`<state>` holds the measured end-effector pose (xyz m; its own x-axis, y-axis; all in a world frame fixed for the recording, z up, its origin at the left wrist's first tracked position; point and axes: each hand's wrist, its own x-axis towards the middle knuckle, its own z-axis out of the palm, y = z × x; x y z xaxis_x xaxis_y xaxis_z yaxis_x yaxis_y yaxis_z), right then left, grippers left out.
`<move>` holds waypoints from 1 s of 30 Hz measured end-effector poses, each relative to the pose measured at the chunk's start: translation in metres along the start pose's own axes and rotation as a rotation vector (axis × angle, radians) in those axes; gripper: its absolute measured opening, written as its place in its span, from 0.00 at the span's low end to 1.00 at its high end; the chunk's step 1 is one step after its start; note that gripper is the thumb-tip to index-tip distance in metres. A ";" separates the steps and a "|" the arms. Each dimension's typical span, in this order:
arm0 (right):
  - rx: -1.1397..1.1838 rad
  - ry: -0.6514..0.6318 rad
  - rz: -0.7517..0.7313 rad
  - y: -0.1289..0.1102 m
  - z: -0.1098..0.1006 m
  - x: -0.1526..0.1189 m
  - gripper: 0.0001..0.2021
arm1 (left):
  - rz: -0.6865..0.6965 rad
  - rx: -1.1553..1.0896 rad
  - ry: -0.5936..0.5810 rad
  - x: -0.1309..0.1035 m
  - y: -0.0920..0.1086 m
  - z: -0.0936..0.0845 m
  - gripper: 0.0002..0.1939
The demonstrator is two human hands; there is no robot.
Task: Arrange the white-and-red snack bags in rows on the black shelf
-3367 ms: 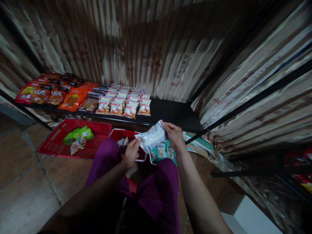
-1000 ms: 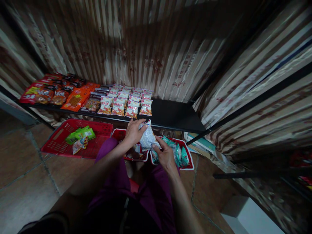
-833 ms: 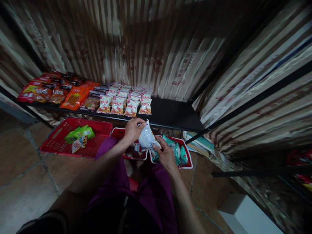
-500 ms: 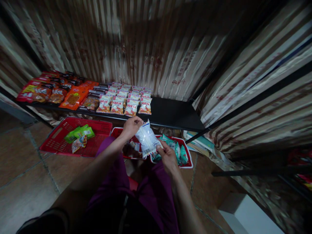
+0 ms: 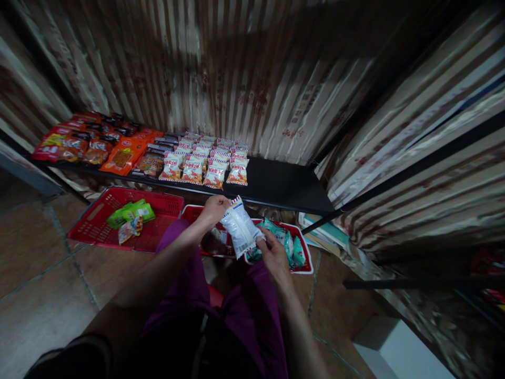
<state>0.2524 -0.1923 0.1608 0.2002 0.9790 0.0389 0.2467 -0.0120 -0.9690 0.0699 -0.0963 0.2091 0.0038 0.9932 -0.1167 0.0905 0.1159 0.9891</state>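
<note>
A white snack bag (image 5: pixel 240 227) is held between both hands, its printed back with a barcode facing up. My left hand (image 5: pixel 215 209) is closed on its upper left corner. My right hand (image 5: pixel 273 251) pinches the lower right corner. The bag hangs over the middle red basket (image 5: pixel 190 212), hiding part of what lies inside. Past the hands, several similar white and orange snack bags (image 5: pixel 215 172) stand in rows on the black shelf (image 5: pixel 282 184).
Brown-and-orange snack packs (image 5: pixel 124 156) and red packs (image 5: pixel 47 149) fill the shelf's left part. A red basket (image 5: pixel 94 239) holds green packs (image 5: pixel 132 211); another basket (image 5: pixel 311 263) holds teal packs (image 5: pixel 298 251). A black post (image 5: pixel 355 202) slants at the right, above a white box (image 5: pixel 398 350).
Both hands keep hold of the bag, which has turned slightly. The left hand has shifted slightly down, and the whole view has moved a little.
</note>
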 end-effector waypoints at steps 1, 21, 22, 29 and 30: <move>-0.115 0.067 -0.076 -0.003 0.001 -0.001 0.23 | 0.024 0.056 0.019 0.000 -0.001 0.000 0.07; -0.764 -0.094 -0.597 -0.018 0.036 -0.019 0.40 | 0.096 0.598 -0.196 0.005 0.022 0.006 0.14; -0.740 -0.091 -0.579 -0.016 0.037 -0.019 0.39 | 0.085 0.583 -0.212 0.006 0.021 0.006 0.15; -0.310 -0.075 -0.247 -0.008 0.036 -0.013 0.35 | -0.105 0.121 -0.289 0.004 0.013 0.007 0.15; -0.209 -0.066 -0.167 -0.009 0.036 -0.012 0.35 | -0.156 -0.009 -0.287 0.003 0.010 0.007 0.14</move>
<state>0.2140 -0.1968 0.1599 0.0801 0.9819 0.1719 0.4625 0.1162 -0.8790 0.0779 -0.0920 0.2180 0.2709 0.9192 -0.2857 0.1037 0.2672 0.9580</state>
